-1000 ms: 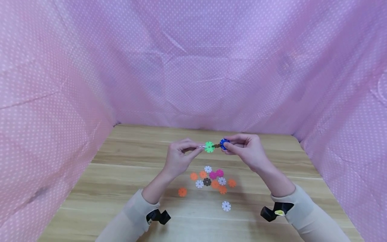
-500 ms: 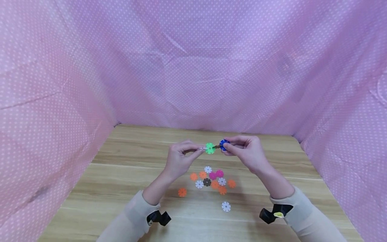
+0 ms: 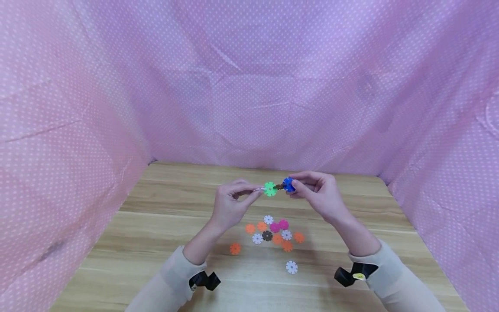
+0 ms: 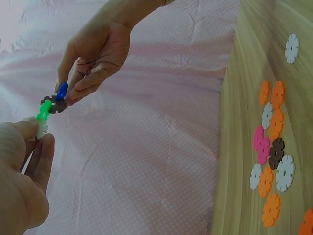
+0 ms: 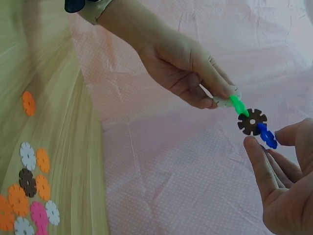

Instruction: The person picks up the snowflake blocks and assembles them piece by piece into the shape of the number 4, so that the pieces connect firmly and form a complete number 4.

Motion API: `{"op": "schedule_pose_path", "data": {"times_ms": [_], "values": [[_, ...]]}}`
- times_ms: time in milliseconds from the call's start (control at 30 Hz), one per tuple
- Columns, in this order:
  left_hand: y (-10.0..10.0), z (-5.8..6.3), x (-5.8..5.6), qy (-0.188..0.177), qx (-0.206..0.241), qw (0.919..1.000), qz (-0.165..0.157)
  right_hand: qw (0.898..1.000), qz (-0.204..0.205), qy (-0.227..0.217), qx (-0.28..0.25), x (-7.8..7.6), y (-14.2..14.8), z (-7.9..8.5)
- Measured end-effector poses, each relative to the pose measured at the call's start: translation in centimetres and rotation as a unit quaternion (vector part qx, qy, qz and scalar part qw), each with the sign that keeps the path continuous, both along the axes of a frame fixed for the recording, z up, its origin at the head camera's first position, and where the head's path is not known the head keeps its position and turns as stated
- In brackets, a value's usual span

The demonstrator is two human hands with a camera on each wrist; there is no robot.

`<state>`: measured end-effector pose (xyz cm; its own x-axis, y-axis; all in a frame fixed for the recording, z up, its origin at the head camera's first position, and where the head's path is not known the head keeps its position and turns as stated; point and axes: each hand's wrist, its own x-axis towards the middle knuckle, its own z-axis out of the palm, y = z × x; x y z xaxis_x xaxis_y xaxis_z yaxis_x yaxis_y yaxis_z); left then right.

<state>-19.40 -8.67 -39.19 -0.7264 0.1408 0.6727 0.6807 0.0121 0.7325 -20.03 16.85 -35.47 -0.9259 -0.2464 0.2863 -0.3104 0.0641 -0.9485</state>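
Above the wood-grained table (image 3: 152,225), pinches a white disc (image 4: 42,129) between thumb and finger of the left hand (image 3: 230,203); with the right hand (image 3: 323,197) curled, holds a blue disc (image 3: 289,185) at its rim, exact thumb contact hard to tell. Links white to blue through a green disc (image 3: 270,189) and a dark brown disc (image 5: 246,126), slotted edge into edge in a row between both hands. Repeats one shape throughout: thin, round, flat, plastic-looking, with notched rims. Below, lies scattered as loose discs (image 3: 276,238) in orange, white, magenta and brown, some overlapping on streaky tan grain. Nearer, shows pale sleeves (image 3: 163,281) with black devices (image 3: 213,281) at the wrists; beyond, creased pink fabric (image 3: 249,86) with tiny white dots. From the head, shows green and blue face-on, brown foreshortened; from the right wrist, brown face-on, centre hole plain, green and blue slanted edgeward; from the left wrist, more of the white notches, a mere sliver from the head.
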Motion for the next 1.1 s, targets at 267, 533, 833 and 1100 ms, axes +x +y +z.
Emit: {"op": "schedule_pose_path", "data": {"times_ms": [267, 533, 833, 1100], "values": [[0.0, 0.2, 0.2, 0.003, 0.015, 0.9999, -0.005, 0.998, -0.03, 0.047, 0.015, 0.1, 1.6, -1.1], [0.0, 0.2, 0.3, 0.004, 0.019, 0.9998, 0.002, 0.987, -0.065, 0.104, 0.108, 0.0, 2.8, -2.8], [-0.2, 0.4, 0.3, 0.008, 0.022, 0.9997, 0.0, 0.944, -0.096, 0.212, 0.235, -0.2, 3.9, -4.7], [-0.8, 0.7, 0.2, 0.002, 0.032, 0.9994, 0.014, 0.924, -0.084, 0.215, 0.305, 0.1, 5.2, -6.4]]}}
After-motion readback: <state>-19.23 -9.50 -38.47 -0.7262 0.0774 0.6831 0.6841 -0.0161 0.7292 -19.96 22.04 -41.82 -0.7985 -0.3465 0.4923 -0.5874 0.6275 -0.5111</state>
